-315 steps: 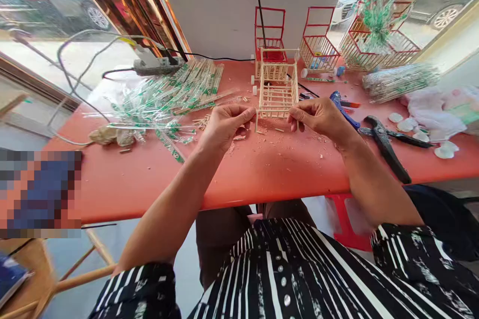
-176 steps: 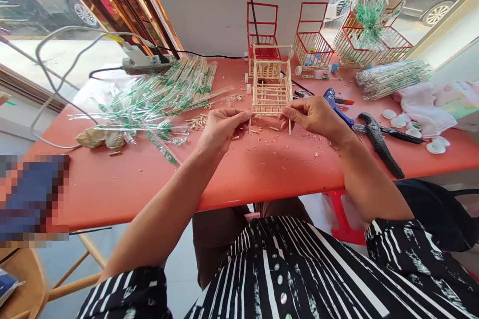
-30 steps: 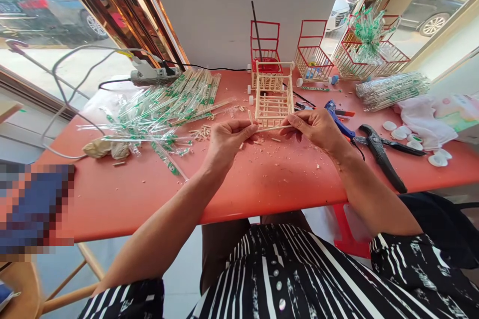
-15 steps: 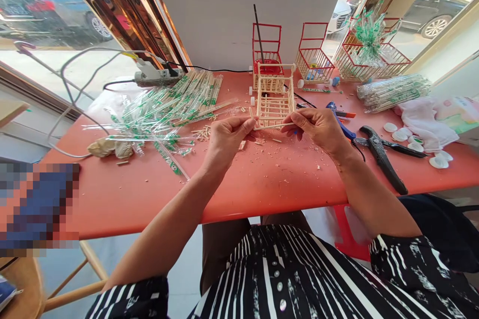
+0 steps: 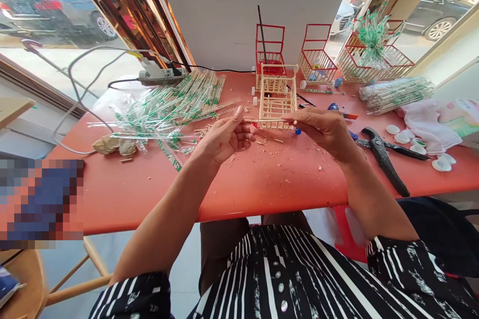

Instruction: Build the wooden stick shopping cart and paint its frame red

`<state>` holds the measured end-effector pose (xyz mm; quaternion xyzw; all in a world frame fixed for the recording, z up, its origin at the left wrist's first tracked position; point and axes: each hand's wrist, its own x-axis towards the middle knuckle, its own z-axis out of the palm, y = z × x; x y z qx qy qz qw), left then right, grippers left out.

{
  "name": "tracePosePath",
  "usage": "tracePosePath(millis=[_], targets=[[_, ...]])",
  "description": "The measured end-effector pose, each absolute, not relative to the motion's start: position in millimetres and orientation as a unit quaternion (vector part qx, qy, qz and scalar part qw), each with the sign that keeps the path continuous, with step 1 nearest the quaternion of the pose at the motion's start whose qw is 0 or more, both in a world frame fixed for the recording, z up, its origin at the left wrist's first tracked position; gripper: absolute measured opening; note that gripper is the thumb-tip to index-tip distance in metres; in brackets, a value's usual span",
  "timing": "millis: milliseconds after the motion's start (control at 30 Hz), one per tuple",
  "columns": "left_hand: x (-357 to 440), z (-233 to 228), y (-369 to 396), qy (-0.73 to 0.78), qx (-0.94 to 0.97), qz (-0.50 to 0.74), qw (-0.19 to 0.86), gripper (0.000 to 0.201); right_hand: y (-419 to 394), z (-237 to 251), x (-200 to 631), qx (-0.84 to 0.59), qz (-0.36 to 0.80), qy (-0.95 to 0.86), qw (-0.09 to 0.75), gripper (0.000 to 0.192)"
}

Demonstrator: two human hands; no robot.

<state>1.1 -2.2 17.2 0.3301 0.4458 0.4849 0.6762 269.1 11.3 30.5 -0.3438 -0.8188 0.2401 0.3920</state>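
Pale wood to hand, seemed partway through fitting a thin stick (image 5: 275, 120) to the small slatted cart (image 5: 277, 100) set on the counter (image 5: 224, 189); pinched that stick narrowly in the right hand (image 5: 290, 119) at the cart's near edge, and held the left hand (image 5: 226, 140) wide, just left of the cart. Probably needed a steady line-up next, though could not tell any contact between stick and cart. Looked unpainted and open-barred, with a handle frame (image 5: 279, 66) at the cart's far end and white wheels (image 5: 255, 101) on its left.
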Motion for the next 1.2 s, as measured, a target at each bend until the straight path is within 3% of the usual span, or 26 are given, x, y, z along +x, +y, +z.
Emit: tracePosePath(millis=[133,367,500,633,867,1200], targets=[[0,15,-2,0.439,0.345,0.474,0.681,0.042,13,29,272,-0.323,0.221,-0.841,0.373,0.031],[1,4,-2,0.43,0.377,0.495,0.655,0.048,15,25,269,-0.316,0.208,-0.844,0.38,0.036],[6,5,-3,0.426,0.383,0.549,0.609,0.042,18,28,267,-0.392,0.271,-0.766,0.431,0.048],[10,8,-3,0.413,0.392,0.605,0.556,0.039,22,32,267,-0.415,0.348,-0.743,0.393,0.061],[13,9,0,0.401,0.422,0.635,0.508,0.031,22,35,262,-0.395,0.434,-0.722,0.367,0.05],[18,38,16,0.401,0.444,0.602,0.528,0.029,28,51,266,-0.403,0.373,-0.726,0.414,0.039]])
